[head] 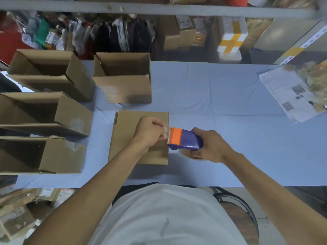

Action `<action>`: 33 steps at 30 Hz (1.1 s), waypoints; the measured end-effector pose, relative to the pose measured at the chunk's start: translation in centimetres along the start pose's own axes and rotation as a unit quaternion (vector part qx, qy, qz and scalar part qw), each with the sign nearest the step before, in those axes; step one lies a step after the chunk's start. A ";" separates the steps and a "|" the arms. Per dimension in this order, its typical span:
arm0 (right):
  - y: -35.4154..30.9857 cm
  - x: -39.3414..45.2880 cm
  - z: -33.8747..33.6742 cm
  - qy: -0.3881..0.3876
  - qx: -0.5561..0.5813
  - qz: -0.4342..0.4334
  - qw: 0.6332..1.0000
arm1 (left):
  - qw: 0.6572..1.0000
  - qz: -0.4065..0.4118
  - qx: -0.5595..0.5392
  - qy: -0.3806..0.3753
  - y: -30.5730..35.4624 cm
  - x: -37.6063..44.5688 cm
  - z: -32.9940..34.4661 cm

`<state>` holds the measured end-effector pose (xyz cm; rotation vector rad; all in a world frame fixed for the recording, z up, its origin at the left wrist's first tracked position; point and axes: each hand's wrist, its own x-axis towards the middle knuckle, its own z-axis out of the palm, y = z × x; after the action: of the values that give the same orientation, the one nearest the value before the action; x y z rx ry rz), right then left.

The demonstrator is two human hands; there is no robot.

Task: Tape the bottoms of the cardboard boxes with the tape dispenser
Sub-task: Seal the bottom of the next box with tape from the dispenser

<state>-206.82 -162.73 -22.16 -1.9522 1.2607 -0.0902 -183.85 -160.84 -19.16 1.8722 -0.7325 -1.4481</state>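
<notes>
Cardboard boxes on bench: five. Four open ones stand left and rear; one box lies closed side up at front centre. Tape dispenser: one, off the box's right edge, long axis left-right, orange nose pointing left at the box. Right hand grips the dispenser. Left hand, over the box, pinches the tape end.

You have no wording here that can be made out. The printed sheet at the far right of the tabletop carries QR codes and lines of print too small to read, and the labels on the parcels on the shelf behind are blurred.
</notes>
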 end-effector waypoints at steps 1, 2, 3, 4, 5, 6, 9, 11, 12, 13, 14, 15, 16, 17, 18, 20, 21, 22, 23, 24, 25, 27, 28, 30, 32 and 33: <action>0.0 0.1 0.2 -0.005 0.041 0.025 0.999 | 1.000 0.015 0.025 0.006 0.1 0.1 0.0; 0.2 0.2 0.3 -0.011 0.082 0.048 0.995 | 0.999 0.026 0.039 0.007 0.1 0.3 -0.2; 0.4 0.2 0.2 -0.012 0.112 0.060 0.992 | 0.998 0.033 0.047 0.003 0.1 0.6 -0.5; 0.5 0.2 0.2 -0.009 0.121 0.058 0.991 | 0.998 0.035 0.055 -0.003 0.1 0.7 -0.9; 0.6 0.1 0.1 -0.005 0.118 0.047 0.992 | 0.998 0.031 0.057 -0.010 0.1 0.7 -1.3; 0.7 -0.1 0.1 0.005 0.126 0.039 0.991 | 0.999 0.018 0.042 -0.018 0.2 0.7 -1.7; 0.9 -0.6 0.3 0.044 0.232 0.044 0.971 | 0.992 -0.049 -0.098 -0.056 0.6 0.7 -2.4; 0.6 -0.6 0.5 0.041 0.241 0.042 0.969 | 0.989 -0.056 -0.117 -0.067 0.6 0.6 -2.4; 0.5 -0.5 0.4 0.031 0.223 0.038 0.974 | 0.991 -0.050 -0.103 -0.070 0.6 0.6 -2.3; 0.3 -0.4 0.4 0.023 0.195 0.034 0.980 | 0.994 -0.038 -0.079 -0.069 0.4 0.4 -2.1; 0.1 -0.2 0.2 0.013 0.159 0.030 0.987 | 0.996 -0.022 -0.050 -0.066 0.3 0.3 -1.8; 0.0 0.1 0.0 0.001 0.118 0.026 0.993 | 0.998 -0.007 -0.020 -0.063 0.1 0.3 -1.5; -0.2 0.3 -0.2 -0.013 0.081 0.022 0.996 | 0.998 0.005 0.005 -0.058 0.0 0.3 -1.3; -0.2 0.5 -0.5 -0.023 0.056 0.020 0.998 | 0.998 0.013 0.025 -0.052 -0.1 0.4 -1.3; -0.2 0.5 -0.7 -0.027 0.046 0.019 0.998 | 0.998 0.017 0.036 -0.044 -0.2 0.7 -1.4; 0.2 0.5 -1.0 -0.019 0.043 0.013 0.999 | 0.999 0.008 0.041 -0.019 -0.6 1.2 -1.9; 0.6 0.4 -1.2 -0.011 0.035 0.012 0.999 | 0.999 -0.002 0.039 -0.002 -0.9 1.4 -2.2; 1.0 0.3 -1.6 -0.002 0.016 0.013 1.000 | 0.999 -0.011 0.038 0.016 -1.2 1.6 -2.4; 1.6 0.2 -2.0 0.005 -0.013 0.014 1.000 | 0.999 -0.014 0.041 0.031 -1.5 1.9 -2.5; 2.2 0.3 -2.3 0.006 -0.043 0.014 0.999 | 0.998 -0.013 0.048 0.040 -1.6 2.1 -2.6; 2.6 0.5 -2.6 0.001 -0.068 0.016 0.998 | 0.997 -0.009 0.057 0.046 -1.7 2.3 -2.5; 3.3 1.1 -3.1 -0.009 -0.096 0.024 0.995 | 0.995 -0.001 0.081 0.060 -1.7 2.9 -2.2; 3.5 1.5 -3.2 -0.010 -0.104 0.026 0.994 | 0.994 0.003 0.089 0.066 -1.6 3.1 -2.0; 3.6 2.3 -3.4 -0.012 -0.124 0.025 0.992 | 0.992 0.008 0.101 0.069 -1.6 3.6 -1.6; 3.7 2.8 -3.5 -0.017 -0.137 0.025 0.990 | 0.988 0.029 0.131 0.071 -1.7 4.0 -1.4; 3.8 3.0 -3.5 -0.021 -0.141 0.028 0.989 | 0.980 0.053 0.179 0.074 -1.7 4.3 -1.3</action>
<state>-209.65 -167.83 -23.24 -2.1429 1.3586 0.1650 -181.54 -162.79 -22.89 2.1448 -1.0573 -1.1520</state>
